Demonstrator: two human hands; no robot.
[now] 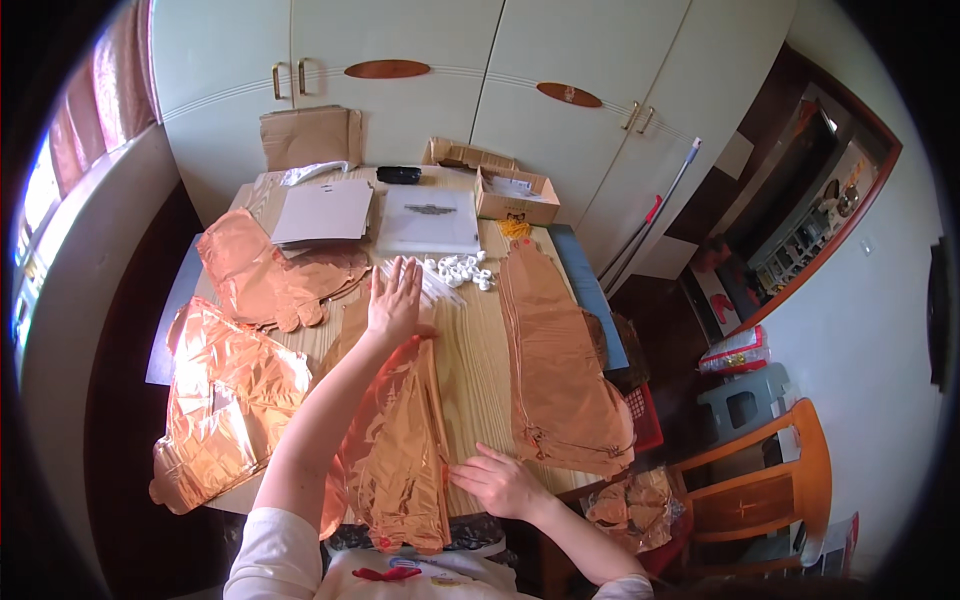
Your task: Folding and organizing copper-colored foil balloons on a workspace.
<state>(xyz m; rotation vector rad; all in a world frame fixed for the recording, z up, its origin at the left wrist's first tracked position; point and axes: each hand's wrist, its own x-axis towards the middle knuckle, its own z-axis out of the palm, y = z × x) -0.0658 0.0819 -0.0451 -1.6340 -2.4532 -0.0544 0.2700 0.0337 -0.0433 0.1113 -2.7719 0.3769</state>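
From my end, I see the left hand (394,305) reaching over the middle of the table (475,370), palm down at the far end of a long copper-coloured foil piece (400,465). Its fingers are straight and narrow, with only slim gaps, and I see nothing gripped in them. The foil piece lies lengthwise in front of the person, its near end at the near edge of the table.

I have the right hand (500,482) at the near right of that foil, fingertips touching its right edge. Its fingers are loosely extended; I cannot tell whether they pinch the edge.

To the right lies a long, flat foil stack (560,350). To the left I see a shiny crumpled foil (240,375), with duller foil pieces (245,265) beyond it. Just past the left fingertips are thin clear strips (437,288) and small white rolls (466,268). Farther off sit a stack of grey sheets (322,212) and an open cardboard box (530,208).
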